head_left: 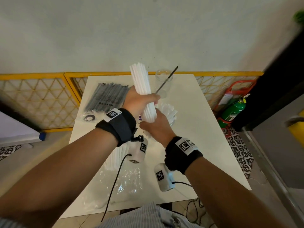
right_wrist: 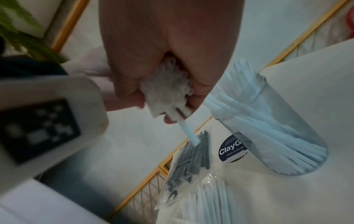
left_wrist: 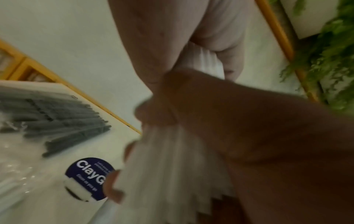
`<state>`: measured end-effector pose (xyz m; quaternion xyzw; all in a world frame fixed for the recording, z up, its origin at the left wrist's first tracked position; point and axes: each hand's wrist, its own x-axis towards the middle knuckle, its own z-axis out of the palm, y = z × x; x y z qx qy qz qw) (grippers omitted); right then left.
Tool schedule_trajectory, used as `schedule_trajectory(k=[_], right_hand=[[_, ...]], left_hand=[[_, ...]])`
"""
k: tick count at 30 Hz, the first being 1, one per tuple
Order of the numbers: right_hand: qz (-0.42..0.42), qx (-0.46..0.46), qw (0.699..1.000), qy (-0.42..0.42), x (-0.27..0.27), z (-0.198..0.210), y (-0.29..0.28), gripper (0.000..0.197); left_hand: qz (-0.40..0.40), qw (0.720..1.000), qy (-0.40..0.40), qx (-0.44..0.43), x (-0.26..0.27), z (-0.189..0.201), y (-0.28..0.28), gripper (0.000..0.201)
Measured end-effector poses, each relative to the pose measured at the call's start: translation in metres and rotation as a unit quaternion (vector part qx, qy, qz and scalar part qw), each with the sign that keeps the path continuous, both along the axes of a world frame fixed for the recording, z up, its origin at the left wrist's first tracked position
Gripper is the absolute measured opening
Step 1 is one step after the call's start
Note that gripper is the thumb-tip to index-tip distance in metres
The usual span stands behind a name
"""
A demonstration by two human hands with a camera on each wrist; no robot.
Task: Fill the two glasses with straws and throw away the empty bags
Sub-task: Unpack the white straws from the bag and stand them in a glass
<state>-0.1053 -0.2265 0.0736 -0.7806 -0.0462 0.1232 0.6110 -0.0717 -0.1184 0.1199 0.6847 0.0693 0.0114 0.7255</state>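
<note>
A thick bundle of white straws (head_left: 144, 89) stands nearly upright above the white table (head_left: 205, 137). My left hand (head_left: 139, 102) grips its middle and my right hand (head_left: 158, 125) grips its lower end. The right wrist view shows the straw ends (right_wrist: 168, 89) bunched in my right fist, one straw sticking out lower. Just right of my hands stands a glass (head_left: 171, 112) filled with white straws (right_wrist: 268, 133). A second glass (head_left: 163, 83) at the table's far edge holds one black straw (head_left: 167, 79). A bag of black straws (head_left: 108, 96) lies at the far left.
A crumpled clear bag (head_left: 121, 180) with some white straws lies at the near edge under my forearms. A small packet with a black ring (head_left: 89, 118) sits at the left edge. A yellow lattice fence (head_left: 41, 99) backs the table. A green extinguisher (head_left: 233, 111) stands on the right.
</note>
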Motion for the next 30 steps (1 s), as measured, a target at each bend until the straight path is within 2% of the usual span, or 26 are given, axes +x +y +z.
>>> schedule_trajectory(k=[1, 2, 3, 5, 6, 8, 11, 13, 16, 20, 22, 23, 24, 25, 26, 27, 28, 29, 30], right_hand=[[0.019, 0.014, 1.000, 0.015, 0.002, -0.002, -0.002, 0.057], [0.044, 0.065, 0.996, 0.049, 0.003, -0.004, -0.006, 0.061], [0.050, 0.154, 0.982, 0.099, 0.002, -0.007, -0.012, 0.060], [-0.013, 0.328, 0.921, 0.209, 0.000, -0.010, -0.025, 0.055], [-0.063, 0.375, 0.892, 0.244, 0.000, -0.014, -0.032, 0.061], [-0.124, 0.424, 0.851, 0.286, 0.004, -0.023, -0.036, 0.077], [-0.115, 0.487, 0.808, 0.310, 0.005, -0.017, -0.021, 0.087], [-0.095, 0.516, 0.797, 0.299, 0.004, -0.003, -0.009, 0.087], [-0.091, 0.532, 0.795, 0.279, 0.003, 0.008, 0.002, 0.080], [-0.117, 0.502, 0.807, 0.289, 0.000, 0.001, 0.005, 0.072], [-0.109, 0.455, 0.833, 0.296, -0.004, 0.000, 0.006, 0.068], [-0.107, 0.386, 0.873, 0.277, -0.005, 0.000, 0.006, 0.062], [-0.112, 0.272, 0.928, 0.228, -0.008, -0.002, 0.002, 0.054], [-0.123, 0.118, 0.976, 0.134, -0.009, -0.006, -0.005, 0.045], [-0.138, -0.055, 0.989, -0.003, -0.009, -0.012, -0.014, 0.038], [-0.141, -0.191, 0.962, -0.135, -0.008, -0.019, -0.024, 0.041], [-0.138, -0.275, 0.923, -0.229, -0.006, -0.025, -0.033, 0.054], [-0.132, -0.322, 0.897, -0.271, -0.003, -0.031, -0.040, 0.075], [-0.127, -0.349, 0.889, -0.269, 0.003, -0.036, -0.045, 0.097]], left_hand=[[0.007, 1.000, -0.006, 0.007, 0.002, 0.002, -0.001, 0.028], [0.015, 1.000, -0.019, 0.011, 0.003, 0.005, -0.002, 0.028], [0.028, 0.999, -0.034, 0.010, 0.006, 0.008, -0.001, 0.030], [0.070, 0.995, -0.062, -0.025, 0.008, 0.018, 0.001, 0.035], [0.089, 0.992, -0.073, -0.050, 0.009, 0.023, 0.003, 0.036], [0.113, 0.985, -0.090, -0.095, 0.009, 0.030, 0.004, 0.037], [0.118, 0.984, -0.091, -0.102, -0.001, 0.030, -0.005, 0.039], [0.115, 0.988, -0.085, -0.066, -0.011, 0.023, -0.011, 0.035], [0.112, 0.989, -0.083, -0.043, -0.019, 0.015, -0.012, 0.019], [0.091, 0.992, -0.078, -0.028, -0.020, 0.011, -0.004, 0.031], [0.084, 0.994, -0.070, -0.013, -0.022, 0.008, 0.000, 0.026], [0.084, 0.994, -0.067, -0.009, -0.023, 0.006, 0.004, 0.025], [0.087, 0.994, -0.066, -0.004, -0.024, 0.004, 0.008, 0.024], [0.092, 0.994, -0.065, 0.005, -0.025, 0.003, 0.013, 0.024], [0.099, 0.993, -0.061, 0.018, -0.026, 0.001, 0.018, 0.024], [0.103, 0.992, -0.059, 0.036, -0.027, 0.000, 0.024, 0.022], [0.103, 0.992, -0.059, 0.052, -0.028, -0.003, 0.028, 0.021], [0.102, 0.991, -0.060, 0.062, -0.029, -0.006, 0.031, 0.019], [0.102, 0.991, -0.061, 0.066, -0.030, -0.009, 0.033, 0.018]])
